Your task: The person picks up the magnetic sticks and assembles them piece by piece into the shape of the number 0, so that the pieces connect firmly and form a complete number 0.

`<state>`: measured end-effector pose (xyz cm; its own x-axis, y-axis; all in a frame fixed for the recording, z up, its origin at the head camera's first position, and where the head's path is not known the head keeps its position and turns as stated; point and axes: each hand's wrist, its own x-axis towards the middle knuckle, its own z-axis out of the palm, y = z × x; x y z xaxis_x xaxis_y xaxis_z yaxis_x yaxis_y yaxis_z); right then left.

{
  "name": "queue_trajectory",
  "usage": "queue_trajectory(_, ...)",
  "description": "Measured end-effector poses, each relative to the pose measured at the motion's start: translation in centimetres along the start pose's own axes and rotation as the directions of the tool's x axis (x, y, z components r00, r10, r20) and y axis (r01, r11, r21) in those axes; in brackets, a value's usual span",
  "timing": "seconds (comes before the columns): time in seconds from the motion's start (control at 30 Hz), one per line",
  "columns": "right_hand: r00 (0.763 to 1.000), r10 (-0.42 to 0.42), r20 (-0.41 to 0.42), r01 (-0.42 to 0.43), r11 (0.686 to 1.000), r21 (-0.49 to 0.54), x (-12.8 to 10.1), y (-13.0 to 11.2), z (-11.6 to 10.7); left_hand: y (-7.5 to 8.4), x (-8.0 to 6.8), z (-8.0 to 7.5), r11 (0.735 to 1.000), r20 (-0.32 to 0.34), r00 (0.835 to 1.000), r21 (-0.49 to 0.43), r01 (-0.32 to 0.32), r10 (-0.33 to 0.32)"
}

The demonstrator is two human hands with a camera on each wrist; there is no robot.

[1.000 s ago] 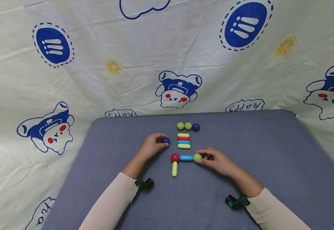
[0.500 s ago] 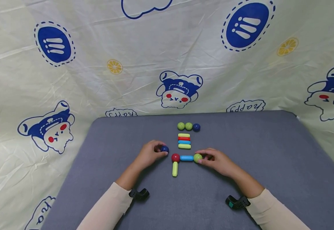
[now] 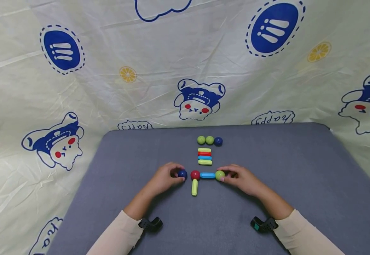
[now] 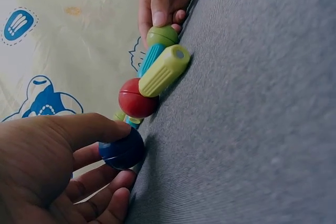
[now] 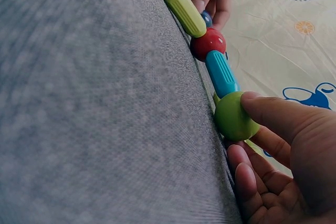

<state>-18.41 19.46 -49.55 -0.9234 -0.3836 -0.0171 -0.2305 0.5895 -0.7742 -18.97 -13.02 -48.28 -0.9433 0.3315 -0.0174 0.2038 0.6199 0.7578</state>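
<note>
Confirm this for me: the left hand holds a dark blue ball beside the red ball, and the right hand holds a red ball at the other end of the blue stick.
One detail is wrong: the right hand holds a green ball, not a red one, as the head view shows. The left hand does hold the dark blue ball beside the red ball, at the blue stick.

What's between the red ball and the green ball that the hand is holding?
A light blue stick lies between the red ball and the green ball, touching both. The head view shows it best.

Stacked sticks (image 4: 127, 119) mostly hidden behind red ball (image 4: 136, 98).
</note>
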Motion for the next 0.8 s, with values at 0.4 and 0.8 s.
queue_trajectory(0.4, 1.0, 0.004, -0.001, -0.004, 1.0, -0.004, 0.0, 0.2, -0.1, 0.4, -2.1, 0.2, 0.998, 0.1, 0.994, 0.047, -0.045, 0.04)
queue_trajectory(0.8, 1.0, -0.007, -0.006, 0.007, 1.0, -0.003, 0.0, 0.1, -0.1, 1.4, -3.9, 0.7, 0.999, 0.222, 0.975, 0.003, -0.033, 0.031)
